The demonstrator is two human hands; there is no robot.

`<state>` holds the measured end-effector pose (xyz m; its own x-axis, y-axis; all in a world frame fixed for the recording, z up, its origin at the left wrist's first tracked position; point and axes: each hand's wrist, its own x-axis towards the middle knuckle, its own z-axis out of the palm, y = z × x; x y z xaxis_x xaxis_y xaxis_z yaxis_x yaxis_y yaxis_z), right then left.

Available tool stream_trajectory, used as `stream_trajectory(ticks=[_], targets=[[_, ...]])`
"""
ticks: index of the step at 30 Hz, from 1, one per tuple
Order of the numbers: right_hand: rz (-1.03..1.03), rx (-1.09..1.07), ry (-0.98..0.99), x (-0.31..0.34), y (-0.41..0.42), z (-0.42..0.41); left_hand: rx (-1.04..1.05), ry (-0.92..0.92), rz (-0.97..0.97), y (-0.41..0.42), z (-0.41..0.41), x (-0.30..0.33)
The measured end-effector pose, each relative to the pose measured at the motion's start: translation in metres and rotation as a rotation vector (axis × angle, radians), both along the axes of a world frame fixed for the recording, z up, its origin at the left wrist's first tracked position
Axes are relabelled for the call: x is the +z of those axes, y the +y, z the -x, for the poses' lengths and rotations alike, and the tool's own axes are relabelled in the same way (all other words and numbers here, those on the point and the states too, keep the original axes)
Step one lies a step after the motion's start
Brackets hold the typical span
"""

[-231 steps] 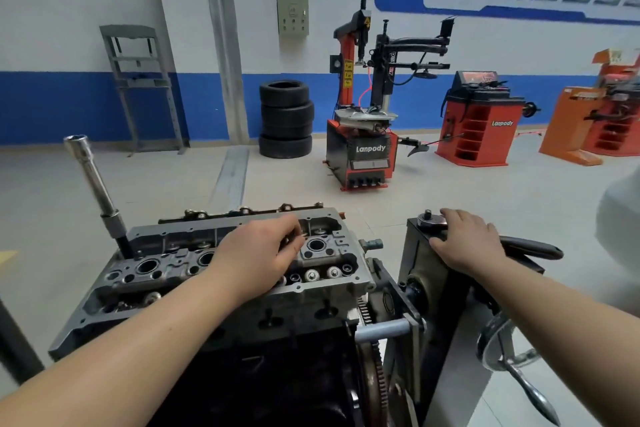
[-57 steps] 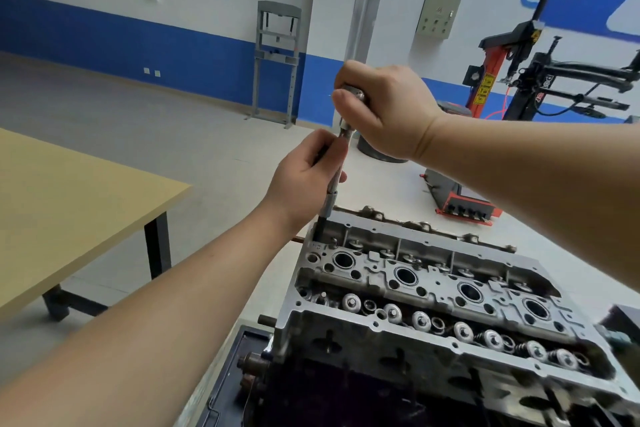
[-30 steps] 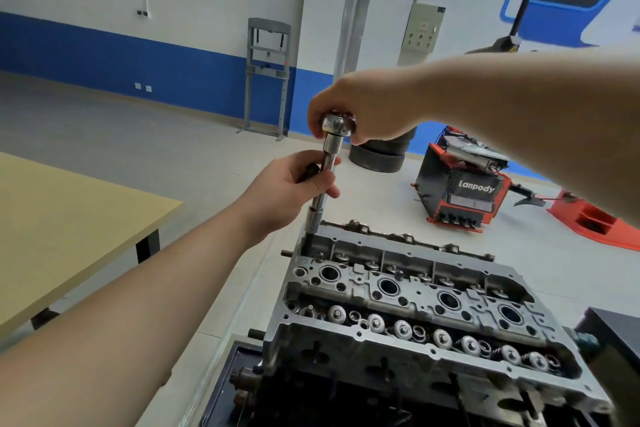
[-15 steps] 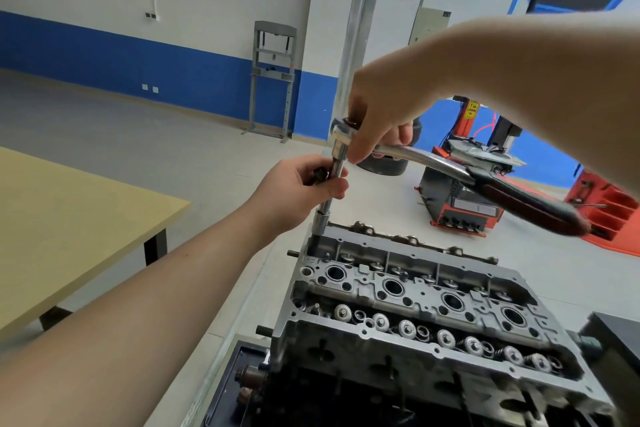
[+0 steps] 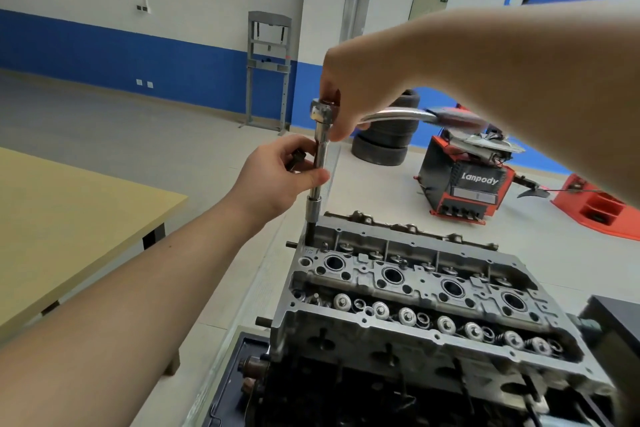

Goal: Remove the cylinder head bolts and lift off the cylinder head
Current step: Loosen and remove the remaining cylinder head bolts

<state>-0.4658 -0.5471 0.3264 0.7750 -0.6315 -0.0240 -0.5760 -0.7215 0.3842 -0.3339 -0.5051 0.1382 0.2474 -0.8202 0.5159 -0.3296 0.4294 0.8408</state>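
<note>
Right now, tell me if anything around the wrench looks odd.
One thing: the left hand steadying the extension bar also holds a small dark part, likely a bolt, cramping its grip. Otherwise nothing stands out.

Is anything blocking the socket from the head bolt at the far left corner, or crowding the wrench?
Nothing visible does. The extension bar runs straight down into the bolt hole at the far left corner of the cylinder head. The left hand steadies the bar, and the right hand holds the ratchet head. The bolt itself is hidden.
</note>
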Motion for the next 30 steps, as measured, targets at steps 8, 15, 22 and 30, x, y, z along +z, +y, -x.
stream_trajectory(ticks=[8, 15, 22, 30], targets=[[-0.297, -0.118, -0.086, 0.007, 0.003, 0.015, -0.092, -0.006, -0.032, 0.004, 0.010, -0.003], [-0.112, 0.107, -0.085, -0.002, 0.005, 0.024, -0.138, 0.075, -0.049, 0.009, 0.012, -0.001], [-0.136, 0.006, -0.147, -0.005, 0.007, 0.006, -0.072, 0.249, -0.006, 0.005, 0.003, -0.002], [-0.290, 0.038, -0.179, -0.005, -0.004, 0.021, -0.190, 0.113, -0.044, 0.006, 0.004, -0.002]])
